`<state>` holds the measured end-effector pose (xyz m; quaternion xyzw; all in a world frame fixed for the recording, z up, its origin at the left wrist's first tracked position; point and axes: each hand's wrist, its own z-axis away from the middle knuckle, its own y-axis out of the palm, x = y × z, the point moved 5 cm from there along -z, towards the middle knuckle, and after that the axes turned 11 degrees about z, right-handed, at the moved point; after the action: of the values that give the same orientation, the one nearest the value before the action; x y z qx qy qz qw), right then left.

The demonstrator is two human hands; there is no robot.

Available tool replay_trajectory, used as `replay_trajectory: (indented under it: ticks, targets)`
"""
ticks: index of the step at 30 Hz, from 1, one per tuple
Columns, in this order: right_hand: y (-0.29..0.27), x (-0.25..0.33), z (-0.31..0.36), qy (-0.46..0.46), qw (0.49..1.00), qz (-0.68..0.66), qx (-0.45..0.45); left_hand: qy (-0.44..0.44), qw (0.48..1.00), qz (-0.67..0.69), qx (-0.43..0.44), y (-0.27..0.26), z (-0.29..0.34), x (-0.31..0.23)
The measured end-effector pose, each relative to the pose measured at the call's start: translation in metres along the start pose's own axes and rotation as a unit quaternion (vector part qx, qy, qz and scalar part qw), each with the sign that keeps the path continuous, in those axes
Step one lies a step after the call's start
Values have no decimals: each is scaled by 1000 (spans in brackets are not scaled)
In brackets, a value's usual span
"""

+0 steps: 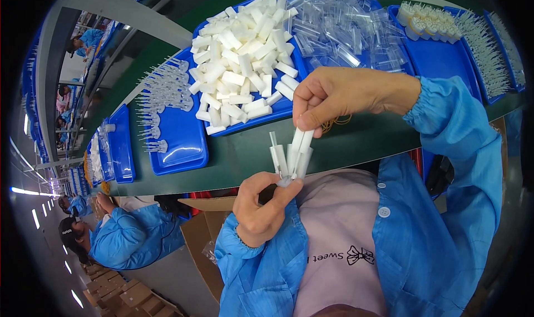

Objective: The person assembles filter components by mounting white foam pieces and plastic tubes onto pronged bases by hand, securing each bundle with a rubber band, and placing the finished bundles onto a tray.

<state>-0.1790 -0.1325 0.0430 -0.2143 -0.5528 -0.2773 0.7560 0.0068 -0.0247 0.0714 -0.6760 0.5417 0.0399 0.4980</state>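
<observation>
Pinching white block [302, 140] near top: right hand [332, 98], fingers closed on it. Left hand [260, 208] grips tube bunch [280, 159] at bottom, likely to keep it still and leave tops free. Block sits over bunch, low end at or inside clear tube [303, 163]; can't tell which. Long side runs up-down, top leaning slightly right. Beyond, on green tabletop [245, 155]: blue tray [253, 122], more blocks [239, 61].

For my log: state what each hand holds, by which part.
Left hand: tube cluster, by its lower end. Right hand: white block, by its upper end.
</observation>
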Motion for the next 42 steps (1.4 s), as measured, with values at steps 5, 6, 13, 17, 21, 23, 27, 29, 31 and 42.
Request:
replay_trajectory:
  ticks: [5, 6, 13, 17, 21, 23, 27, 29, 31, 42]
  targets:
    - [4, 12, 8, 58, 998, 31, 26, 23, 1000, 7, 20, 2, 3, -7]
    - [3, 13, 9, 58, 998, 29, 24, 23, 999, 8, 22, 3, 4, -7]
    - [11, 6, 12, 17, 995, 71, 68, 17, 999, 30, 10, 1, 9, -4]
    - [23, 10, 16, 43, 990, 92, 93, 12, 999, 45, -4, 5, 15, -3]
    - [30, 17, 14, 13, 989, 130, 73, 31, 998, 55, -2, 11, 11, -4]
    - [30, 21, 15, 15, 986, 153, 61, -7, 992, 81, -91, 10, 14, 1]
    - [33, 19, 14, 7, 977, 206, 61, 17, 986, 125, -110, 18, 18, 9]
    - [34, 12, 10, -9, 982, 183, 55, 18, 985, 134, -107, 21, 18, 10]
    - [34, 9, 8, -5, 984, 172, 48, 20, 984, 143, -104, 21, 18, 11]
    - [47, -10, 0, -22, 999, 30, 37, -182, 938, 242, -167, 30, 43, 52]
